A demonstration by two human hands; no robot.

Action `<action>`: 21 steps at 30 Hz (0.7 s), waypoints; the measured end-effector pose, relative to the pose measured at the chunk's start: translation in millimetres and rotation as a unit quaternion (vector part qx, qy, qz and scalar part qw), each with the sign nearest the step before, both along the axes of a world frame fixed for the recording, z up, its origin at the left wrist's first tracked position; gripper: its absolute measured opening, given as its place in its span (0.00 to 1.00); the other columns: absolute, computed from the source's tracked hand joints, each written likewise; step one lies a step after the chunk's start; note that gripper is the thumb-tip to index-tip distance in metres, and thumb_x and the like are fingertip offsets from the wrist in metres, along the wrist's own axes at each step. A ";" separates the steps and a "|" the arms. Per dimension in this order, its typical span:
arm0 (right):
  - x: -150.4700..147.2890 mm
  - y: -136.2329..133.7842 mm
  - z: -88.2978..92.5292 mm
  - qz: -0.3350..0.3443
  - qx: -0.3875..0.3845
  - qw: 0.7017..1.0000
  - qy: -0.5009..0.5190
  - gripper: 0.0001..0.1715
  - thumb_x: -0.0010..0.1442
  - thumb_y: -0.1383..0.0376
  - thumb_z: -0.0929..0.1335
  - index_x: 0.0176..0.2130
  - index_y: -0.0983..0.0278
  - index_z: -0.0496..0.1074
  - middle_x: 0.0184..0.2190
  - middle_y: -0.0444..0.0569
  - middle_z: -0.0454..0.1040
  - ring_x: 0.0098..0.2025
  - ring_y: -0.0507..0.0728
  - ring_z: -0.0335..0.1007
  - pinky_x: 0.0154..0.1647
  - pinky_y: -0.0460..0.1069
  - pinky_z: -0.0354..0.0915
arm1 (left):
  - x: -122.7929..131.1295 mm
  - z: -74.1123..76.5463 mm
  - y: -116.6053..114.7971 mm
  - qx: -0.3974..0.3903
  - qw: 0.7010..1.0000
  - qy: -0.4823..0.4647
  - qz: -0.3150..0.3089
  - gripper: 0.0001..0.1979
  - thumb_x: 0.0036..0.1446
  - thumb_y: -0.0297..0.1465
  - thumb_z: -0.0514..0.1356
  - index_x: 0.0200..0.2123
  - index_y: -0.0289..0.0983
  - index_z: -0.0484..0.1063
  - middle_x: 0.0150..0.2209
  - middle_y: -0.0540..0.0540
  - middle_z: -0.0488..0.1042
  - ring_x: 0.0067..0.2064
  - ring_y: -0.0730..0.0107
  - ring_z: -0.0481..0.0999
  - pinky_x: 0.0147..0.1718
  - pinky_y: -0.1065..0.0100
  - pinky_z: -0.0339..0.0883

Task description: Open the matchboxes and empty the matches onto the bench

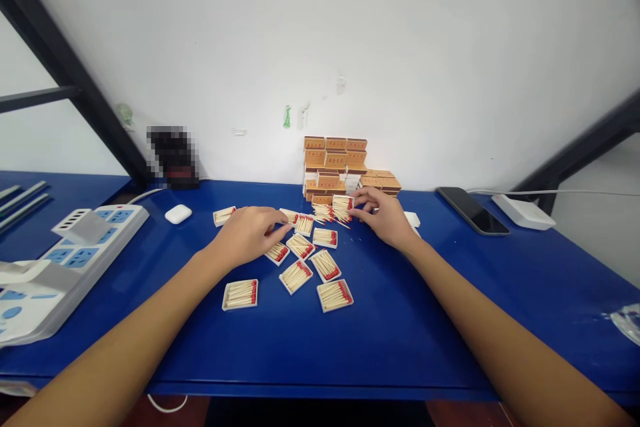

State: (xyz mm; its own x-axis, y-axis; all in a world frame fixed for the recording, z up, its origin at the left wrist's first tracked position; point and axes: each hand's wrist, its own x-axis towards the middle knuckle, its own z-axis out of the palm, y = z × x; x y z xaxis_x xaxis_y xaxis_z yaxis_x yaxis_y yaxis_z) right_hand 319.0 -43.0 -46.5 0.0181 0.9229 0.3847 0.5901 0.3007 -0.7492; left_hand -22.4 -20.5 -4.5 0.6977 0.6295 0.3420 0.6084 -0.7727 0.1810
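Note:
My right hand (383, 213) grips the right end of a matchbox tray (343, 200), tilted up with matches showing over its edge. Against it lies a loose heap of red-tipped matches (323, 211). My left hand (253, 232) hovers over the left trays with thumb and forefinger drawn together; what they pinch, if anything, is too small to make out. Close to those fingertips sits a filled tray (304, 224). Several more filled trays lie in front, among them a front-left tray (241, 294) and a front-right tray (335, 295).
Stacked orange matchboxes (335, 159) stand against the wall, with a lower pile (381, 180) beside them. A phone (473, 210) and a white box (523, 211) are to the right. On the left are a white earbud case (179, 214) and a large power strip (117, 233).

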 end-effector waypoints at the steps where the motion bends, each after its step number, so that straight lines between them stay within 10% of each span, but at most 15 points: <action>1: 1.5 0.6 -1.2 -0.001 0.028 0.999 -0.038 0.21 0.60 0.53 0.75 0.49 0.61 0.75 0.40 0.50 0.81 0.30 0.54 0.75 0.36 0.52 0.73 | -0.1 -0.1 0.1 0.001 1.000 0.000 0.000 0.14 0.70 0.37 0.58 0.45 0.39 0.83 0.30 0.47 0.80 0.28 0.69 0.74 0.28 0.66 0.59; 11: 7.6 1.4 -2.0 -0.036 0.200 0.907 -0.370 0.13 0.73 0.61 0.66 0.55 0.58 0.74 0.48 0.50 0.84 0.44 0.61 0.82 0.37 0.51 0.69 | -1.2 -1.1 1.7 0.005 1.000 -0.009 -0.013 0.12 0.69 0.34 0.60 0.45 0.38 0.83 0.31 0.47 0.81 0.28 0.70 0.74 0.28 0.68 0.59; 21: 11.4 0.3 -6.6 -0.044 0.214 0.880 -0.423 0.14 0.76 0.61 0.63 0.54 0.59 0.76 0.47 0.50 0.85 0.42 0.58 0.82 0.34 0.49 0.66 | -1.8 -2.9 3.6 0.018 0.999 -0.012 -0.024 0.11 0.69 0.34 0.61 0.44 0.38 0.83 0.30 0.48 0.80 0.28 0.70 0.74 0.28 0.68 0.59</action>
State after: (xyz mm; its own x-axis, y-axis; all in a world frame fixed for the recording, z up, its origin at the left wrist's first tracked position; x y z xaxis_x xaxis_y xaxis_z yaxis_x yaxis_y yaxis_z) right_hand 330.4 -42.7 -53.1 -0.3770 0.6994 0.6072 0.9171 0.3735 0.1392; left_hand -24.2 -16.8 -7.3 0.7177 0.5829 0.3811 0.5671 -0.8067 0.1659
